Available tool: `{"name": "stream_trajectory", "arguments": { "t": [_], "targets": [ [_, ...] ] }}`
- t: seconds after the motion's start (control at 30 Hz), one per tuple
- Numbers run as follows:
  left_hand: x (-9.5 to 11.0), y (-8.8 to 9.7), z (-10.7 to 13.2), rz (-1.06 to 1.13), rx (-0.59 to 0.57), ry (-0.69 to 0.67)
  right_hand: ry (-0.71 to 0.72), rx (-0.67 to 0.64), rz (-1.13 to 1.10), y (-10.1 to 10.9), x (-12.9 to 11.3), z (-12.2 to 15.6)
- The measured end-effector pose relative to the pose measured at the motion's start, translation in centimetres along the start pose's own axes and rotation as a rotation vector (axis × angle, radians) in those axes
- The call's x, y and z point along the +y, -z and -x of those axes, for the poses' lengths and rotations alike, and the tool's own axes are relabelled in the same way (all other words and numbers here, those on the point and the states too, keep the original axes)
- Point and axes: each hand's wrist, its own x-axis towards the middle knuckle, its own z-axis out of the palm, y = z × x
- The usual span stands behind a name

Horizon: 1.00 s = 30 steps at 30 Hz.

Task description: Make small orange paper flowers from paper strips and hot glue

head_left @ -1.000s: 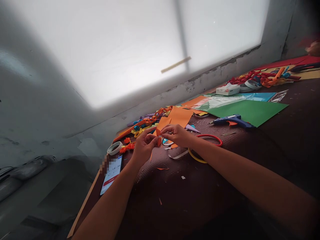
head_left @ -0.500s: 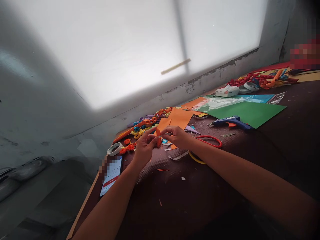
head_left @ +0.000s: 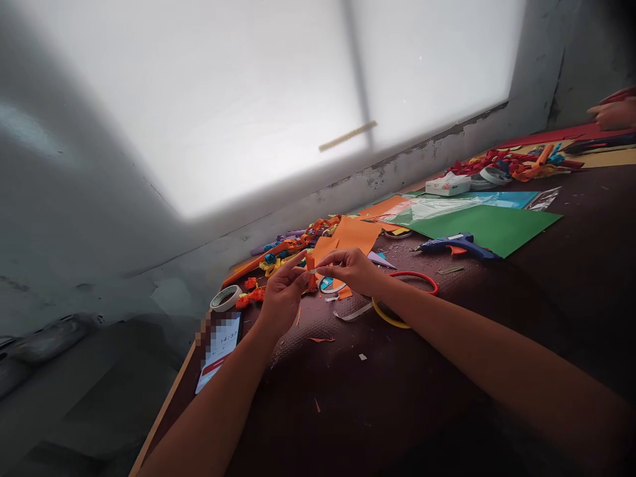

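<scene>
My left hand (head_left: pixel 284 293) pinches an upright folded piece of orange paper (head_left: pixel 311 261) between thumb and fingers, above the table. From the right, my right hand (head_left: pixel 352 270) meets it, its thumb and index finger closed on a small white strip (head_left: pixel 313 271), perhaps tape, lying across the orange paper. My fingers hide part of both. Orange paper sheets (head_left: pixel 355 235) lie just behind the hands. Under my right forearm are a red loop (head_left: pixel 433 285) and a yellow loop (head_left: pixel 389 318), perhaps scissor handles.
A blue glue gun (head_left: pixel 460 244) lies right of my hands, before a green sheet (head_left: pixel 507 225). At left are a tape roll (head_left: pixel 226 298) and a phone (head_left: pixel 218 351). Crumpled coloured paper (head_left: pixel 288 248) is piled by the wall. Another person's hand (head_left: pixel 616 114) shows far right.
The orange paper has turned and lifted slightly between my fingers, and the white strip across it shows more plainly. My view has shifted slightly. Another person's hand now shows at far right.
</scene>
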Motion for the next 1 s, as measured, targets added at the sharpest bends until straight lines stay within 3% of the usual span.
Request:
{"name": "stream_trajectory", "arguments": {
  "t": [0.2, 0.63, 1.0],
  "targets": [
    [-0.6, 0.1, -0.2, 0.084, -0.063, 0.079, 0.069, -0.02, 0.023, -0.2, 0.0, -0.1],
    [-1.0, -1.1, 0.5, -0.196, -0.057, 0.123, 0.104, 0.062, 0.371, -0.8, -0.1, 0.1],
    [-1.5, -1.5, 0.4, -0.116, 0.064, 0.096, 0.08, 0.098, 0.339, -1.3, -0.5, 0.3]
  ]
}}
